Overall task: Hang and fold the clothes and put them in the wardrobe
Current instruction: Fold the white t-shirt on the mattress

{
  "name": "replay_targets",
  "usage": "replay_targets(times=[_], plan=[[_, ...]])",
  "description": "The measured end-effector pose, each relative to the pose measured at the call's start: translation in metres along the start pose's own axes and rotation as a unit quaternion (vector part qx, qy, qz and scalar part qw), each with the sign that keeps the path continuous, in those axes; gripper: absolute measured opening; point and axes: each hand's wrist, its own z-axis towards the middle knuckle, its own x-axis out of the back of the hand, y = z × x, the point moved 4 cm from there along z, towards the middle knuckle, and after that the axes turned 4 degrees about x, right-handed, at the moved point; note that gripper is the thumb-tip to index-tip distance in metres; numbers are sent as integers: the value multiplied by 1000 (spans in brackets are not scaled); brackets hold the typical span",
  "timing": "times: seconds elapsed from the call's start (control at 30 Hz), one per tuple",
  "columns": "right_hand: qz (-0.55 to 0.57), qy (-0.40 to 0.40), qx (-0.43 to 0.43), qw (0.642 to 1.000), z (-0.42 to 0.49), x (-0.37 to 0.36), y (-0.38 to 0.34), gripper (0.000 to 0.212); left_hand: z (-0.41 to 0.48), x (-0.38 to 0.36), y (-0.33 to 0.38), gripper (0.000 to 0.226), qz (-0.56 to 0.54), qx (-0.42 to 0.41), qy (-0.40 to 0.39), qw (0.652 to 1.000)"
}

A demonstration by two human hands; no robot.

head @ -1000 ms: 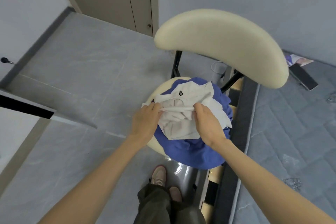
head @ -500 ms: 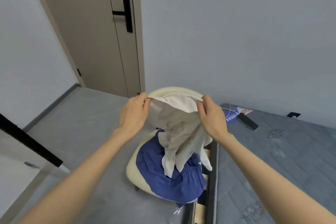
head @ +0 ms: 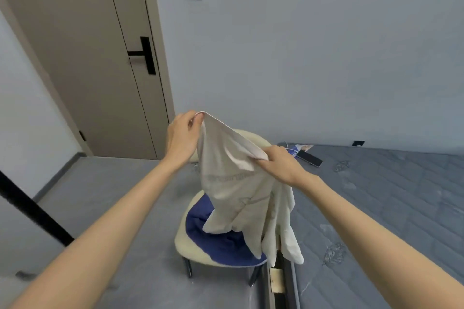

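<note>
The white garment (head: 236,190) hung in the air over the chair (head: 185,246), its top edge slanting from the left hand (head: 182,133), the higher one, down to the right hand (head: 281,165), which was lower and nearer the bed (head: 376,195). Each grip was pinched tight on that edge. The garment's long axis dropped crumpled below the hands toward the blue garment (head: 216,241) on the seat, so spreading it probably called for drawing the hands apart along the edge.

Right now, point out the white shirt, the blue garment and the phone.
white shirt (head: 233,190): head view, hanging front panel.
blue garment (head: 221,246): head view, its uncovered middle folds.
phone (head: 309,158): head view, dark screen.
</note>
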Motion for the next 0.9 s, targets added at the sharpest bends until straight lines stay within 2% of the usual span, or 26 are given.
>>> replay_targets(times=[0.03, 0.07, 0.1, 0.13, 0.2, 0.3, 0.37, 0.4, 0.43, 0.5, 0.53, 0.57, 0.63, 0.7, 0.77, 0.8, 0.9], plan=[[67, 25, -29, 997, -5, 4, -11, 39, -6, 3, -3, 29, -43, 23, -27, 998], [147, 58, -56, 986, -7, 8, -21, 40, -14, 4, -6, 18, -108, 59, -86, 989], [228, 99, -89, 964, -10, 15, -33, 36, -24, 2, -8, 23, -171, 90, -161, 968], [297, 137, -125, 936, -12, 22, -42, 29, -38, -1, -9, 44, -210, 106, -243, 941], [401, 196, -188, 875, -13, 37, -57, 20, -67, -9, -14, 84, -200, 111, -368, 901], [531, 223, -213, 789, -13, 56, -81, 16, -113, -20, -25, 110, -108, 79, -478, 868], [590, 233, -186, 751, -12, 68, -96, 18, -139, -28, -26, 109, -40, 23, -502, 864], [609, 235, -172, 738, -12, 72, -103, 18, -146, -32, -25, 104, -25, 2, -486, 873], [623, 235, -162, 728, -13, 75, -108, 18, -149, -35, -23, 93, -23, -3, -461, 887], [646, 226, -143, 715, -13, 78, -114, 14, -148, -40, -21, 56, -48, 20, -419, 907], [651, 220, -136, 714, -15, 79, -114, 12, -146, -42, -20, 34, -58, 28, -406, 911], [645, 215, -135, 720, -17, 80, -112, 11, -144, -43, -17, 25, -64, 29, -400, 914], [615, 201, -143, 749, -21, 80, -101, 15, -144, -43, -10, 35, -78, 44, -406, 910], [554, 201, -158, 792, -27, 79, -87, 17, -142, -42, -4, 34, -107, 84, -399, 907], [449, 180, -178, 857, -36, 74, -70, 12, -136, -42, 3, 23, -140, 127, -394, 899], [396, 138, -186, 889, -42, 70, -63, 4, -132, -41, 7, 19, -152, 142, -395, 895], [250, -25, -229, 940, -61, 54, -38, 17, -114, -40, 21, 17, -187, 174, -370, 893]])
